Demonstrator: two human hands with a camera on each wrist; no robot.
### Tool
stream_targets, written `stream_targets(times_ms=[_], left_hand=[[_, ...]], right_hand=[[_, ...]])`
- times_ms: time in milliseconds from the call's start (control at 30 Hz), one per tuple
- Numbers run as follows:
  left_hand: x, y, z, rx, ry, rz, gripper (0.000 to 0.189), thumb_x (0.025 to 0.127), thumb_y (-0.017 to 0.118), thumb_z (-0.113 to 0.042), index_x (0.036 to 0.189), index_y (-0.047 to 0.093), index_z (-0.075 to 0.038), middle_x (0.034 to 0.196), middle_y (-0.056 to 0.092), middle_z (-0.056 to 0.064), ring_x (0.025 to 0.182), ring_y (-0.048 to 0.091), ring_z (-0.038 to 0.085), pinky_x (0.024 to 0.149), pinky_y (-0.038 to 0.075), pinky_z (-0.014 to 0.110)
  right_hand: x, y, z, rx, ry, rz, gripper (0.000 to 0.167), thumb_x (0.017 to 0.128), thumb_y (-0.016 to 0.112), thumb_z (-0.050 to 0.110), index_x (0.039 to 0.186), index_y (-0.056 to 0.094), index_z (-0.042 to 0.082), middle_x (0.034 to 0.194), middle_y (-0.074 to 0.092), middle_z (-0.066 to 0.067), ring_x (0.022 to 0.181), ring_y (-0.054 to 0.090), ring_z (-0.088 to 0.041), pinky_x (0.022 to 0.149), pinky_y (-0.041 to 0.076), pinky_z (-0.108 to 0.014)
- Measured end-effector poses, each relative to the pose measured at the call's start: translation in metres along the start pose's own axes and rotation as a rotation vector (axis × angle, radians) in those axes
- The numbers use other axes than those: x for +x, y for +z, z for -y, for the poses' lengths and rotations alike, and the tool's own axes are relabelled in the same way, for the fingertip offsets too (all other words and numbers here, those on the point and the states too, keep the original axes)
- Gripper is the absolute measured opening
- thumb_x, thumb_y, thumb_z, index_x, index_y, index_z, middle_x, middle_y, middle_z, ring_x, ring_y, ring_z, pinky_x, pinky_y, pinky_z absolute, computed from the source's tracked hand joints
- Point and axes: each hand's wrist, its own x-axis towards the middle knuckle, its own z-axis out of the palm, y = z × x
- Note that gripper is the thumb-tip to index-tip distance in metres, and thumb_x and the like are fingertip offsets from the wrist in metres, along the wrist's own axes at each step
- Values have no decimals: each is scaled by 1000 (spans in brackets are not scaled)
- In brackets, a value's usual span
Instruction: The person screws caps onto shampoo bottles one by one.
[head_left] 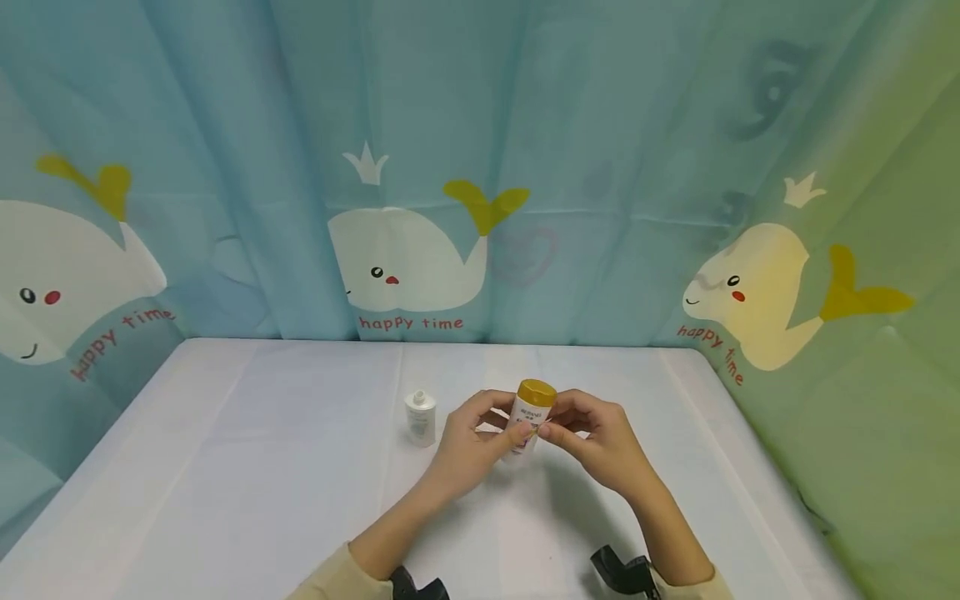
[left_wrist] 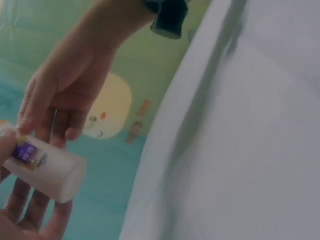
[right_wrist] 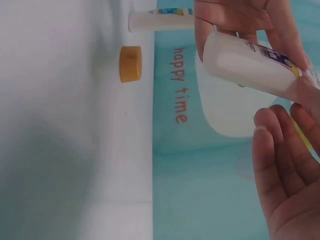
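Observation:
A white bottle (head_left: 528, 414) with a gold cap (head_left: 537, 392) and a printed label is held tilted above the table. My left hand (head_left: 471, 446) grips it from the left, thumb across the front and fingers behind. My right hand (head_left: 606, 442) is at the bottle's right side, thumb and index finger pinching at the edge of the label, where a thin white sliver shows. In the right wrist view the bottle's smooth base and purple label patch (right_wrist: 277, 56) face the camera, and the other fingers of my right hand hang loosely curled.
On the white table (head_left: 285, 467), a second white bottle (head_left: 420, 419) with its narrow neck uncovered stands left of my hands. A loose gold cap (right_wrist: 131, 64) sits near it, hidden in the head view. Behind the table hangs a curtain (head_left: 600, 108) printed with whales.

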Motion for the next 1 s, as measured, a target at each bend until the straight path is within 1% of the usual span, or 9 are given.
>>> stream_targets(times_ms=[33,133,233,333,467,633,733,833,1000], left_hand=[[1,1,0,-14,-8,4,27,93,72,-22,119,68,-19,111,66,1,95,65,20,77,59,29],[5,3,-2,-18,-22,14,25,95,69,-20,120,69,-17,113,68,2,100,65,19,80,58,28],[12,7,-1,9,-26,26,26,95,69,-20,121,68,-17,113,69,1,102,65,18,85,56,28],[19,12,1,30,-29,35,27,95,70,-20,121,66,-18,113,69,0,102,64,19,87,55,32],[26,20,9,49,-26,40,26,95,70,-21,121,66,-19,113,69,0,102,66,20,87,55,37],[35,29,20,67,-4,47,25,96,69,-25,120,66,-19,111,70,0,100,67,18,87,55,39],[38,34,25,71,8,47,25,96,68,-26,119,66,-18,111,70,1,99,67,18,87,56,40],[41,39,30,82,3,44,25,96,68,-25,119,66,-16,112,71,2,99,68,19,86,56,38],[44,44,35,90,-10,48,25,96,68,-23,120,66,-14,113,71,3,98,69,21,81,57,29]], right_hand=[[0,-1,-2,12,-9,1,23,87,76,5,107,69,13,95,74,-1,81,71,-13,70,59,-31],[-1,-6,-7,21,-12,-6,25,87,75,3,109,68,12,96,73,-2,82,71,-13,70,59,-30],[-2,-11,-12,1,13,-16,26,87,74,1,110,68,11,95,73,-3,81,70,-12,70,59,-28],[-3,-16,-17,-26,38,-28,28,86,75,-1,111,67,10,95,73,-4,80,69,-13,70,58,-28],[-4,-21,-25,-58,62,-36,28,86,75,1,111,67,9,96,73,-4,80,69,-13,71,58,-27],[-6,-26,-32,-83,97,-42,23,88,75,7,110,67,11,95,73,-2,81,70,-12,72,58,-27],[-7,-29,-35,-91,117,-45,23,89,76,10,110,67,11,95,73,-2,82,70,-12,72,58,-27],[-8,-30,-40,-101,132,-52,23,88,76,11,110,67,11,96,73,-3,82,71,-13,72,58,-27],[-9,-31,-48,-116,149,-59,24,88,76,10,110,67,8,98,74,-7,83,72,-18,73,57,-27]])
